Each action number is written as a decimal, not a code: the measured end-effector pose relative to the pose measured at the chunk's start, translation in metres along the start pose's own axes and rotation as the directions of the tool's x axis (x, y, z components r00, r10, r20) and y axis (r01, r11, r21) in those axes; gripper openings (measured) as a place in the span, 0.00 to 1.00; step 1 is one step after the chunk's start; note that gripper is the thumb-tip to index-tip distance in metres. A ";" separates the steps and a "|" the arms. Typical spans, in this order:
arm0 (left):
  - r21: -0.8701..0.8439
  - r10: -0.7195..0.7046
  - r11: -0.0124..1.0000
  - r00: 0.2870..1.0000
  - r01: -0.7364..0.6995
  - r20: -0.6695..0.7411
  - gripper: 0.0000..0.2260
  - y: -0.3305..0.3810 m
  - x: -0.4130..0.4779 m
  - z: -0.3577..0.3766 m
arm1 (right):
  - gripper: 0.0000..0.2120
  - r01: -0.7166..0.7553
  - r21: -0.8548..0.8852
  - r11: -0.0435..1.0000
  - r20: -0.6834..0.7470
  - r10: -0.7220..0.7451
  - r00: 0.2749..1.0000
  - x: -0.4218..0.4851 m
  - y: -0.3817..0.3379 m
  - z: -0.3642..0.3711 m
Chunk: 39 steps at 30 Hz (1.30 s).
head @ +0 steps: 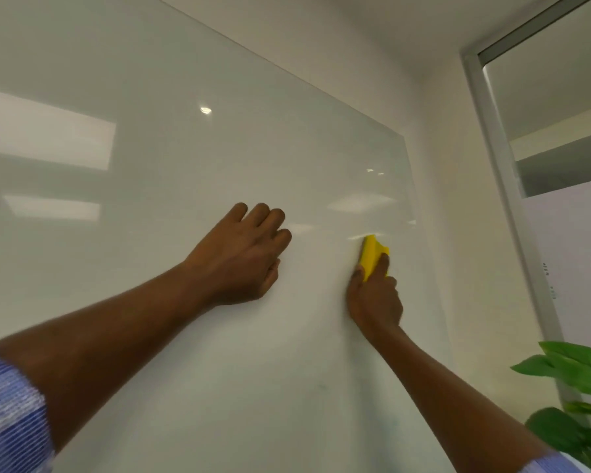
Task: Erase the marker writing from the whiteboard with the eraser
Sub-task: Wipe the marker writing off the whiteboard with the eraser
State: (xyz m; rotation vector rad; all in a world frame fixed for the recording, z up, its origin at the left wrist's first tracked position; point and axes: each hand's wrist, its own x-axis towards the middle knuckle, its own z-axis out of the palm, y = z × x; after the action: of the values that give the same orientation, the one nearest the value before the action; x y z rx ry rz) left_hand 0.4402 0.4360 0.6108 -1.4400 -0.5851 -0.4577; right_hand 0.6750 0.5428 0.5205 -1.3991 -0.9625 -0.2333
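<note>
Your left hand (pixel 244 256) is extended up and forward, fingers curled loosely, thumb tucked under, forearm bare. Your right hand (pixel 374 297) is raised at similar height, fingers gripped closed, slightly motion-blurred. Both arms nearly straight, well apart.

Whiteboard (pixel 171 158): on the wall, filling left and centre.
Left hand (pixel 243 254): flat against the board, mid-board.
Right hand (pixel 374 298): right of the left hand, near the board's right edge.
Eraser (pixel 372 254): gripped in right hand, pressed on board.
Window frame (pixel 502 186): right of board.
Plant (pixel 574 397): lower right corner, below the window frame.
</note>
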 end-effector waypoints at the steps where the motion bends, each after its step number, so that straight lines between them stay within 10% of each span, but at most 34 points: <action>1: -0.016 0.013 1.000 1.000 -0.013 0.012 0.10 0.010 0.003 0.002 | 0.33 0.107 -0.003 0.994 -0.031 -0.107 0.994 -0.013 -0.002 0.003; 7: -0.044 0.048 0.998 0.997 -0.046 0.053 0.09 0.045 0.004 0.015 | 0.32 0.697 -0.096 0.710 0.073 -0.694 0.717 -0.051 0.078 0.002; 11: -0.034 0.052 0.998 0.998 -0.051 0.039 0.08 0.044 0.007 0.014 | 0.32 0.125 -0.080 0.989 0.046 -0.122 0.992 -0.004 0.124 0.003; 14: -0.015 0.054 0.998 0.998 -0.053 0.043 0.08 0.047 0.007 0.016 | 0.31 -0.211 -0.030 0.977 0.030 0.212 0.977 -0.002 0.110 0.011; 18: -0.003 0.055 0.998 0.998 -0.055 0.038 0.08 0.048 0.008 0.017 | 0.32 0.204 -0.029 0.978 -0.052 -0.206 0.977 -0.052 0.083 0.018; 23: 0.015 0.057 0.998 0.997 -0.058 0.047 0.09 0.049 0.007 0.017 | 0.31 0.780 -0.086 0.620 0.064 -0.777 0.626 -0.072 0.119 0.010; 27: 0.012 0.052 0.999 0.998 -0.053 0.042 0.09 0.049 0.006 0.016 | 0.31 0.219 -0.020 0.976 0.025 -0.218 0.976 -0.045 0.130 0.007; 29: 0.003 0.049 0.999 0.998 -0.049 0.047 0.09 0.050 0.007 0.016 | 0.32 -0.052 0.030 0.998 0.029 0.051 0.998 -0.051 0.111 0.012; 33: -0.014 0.048 0.999 0.997 -0.047 0.053 0.10 0.047 0.009 0.016 | 0.34 0.154 0.038 0.987 0.044 -0.155 0.987 -0.128 0.064 0.015; 39: -0.062 0.066 0.996 0.997 -0.063 0.047 0.10 0.050 -0.006 0.009 | 0.31 0.844 0.046 0.535 0.178 -0.835 0.520 -0.218 0.108 0.001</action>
State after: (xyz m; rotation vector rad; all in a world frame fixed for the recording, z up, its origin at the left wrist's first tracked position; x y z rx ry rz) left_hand 0.4662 0.4490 0.5683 -1.5270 -0.5663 -0.3925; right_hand 0.6107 0.4819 0.2941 -0.8767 -1.7728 -0.8820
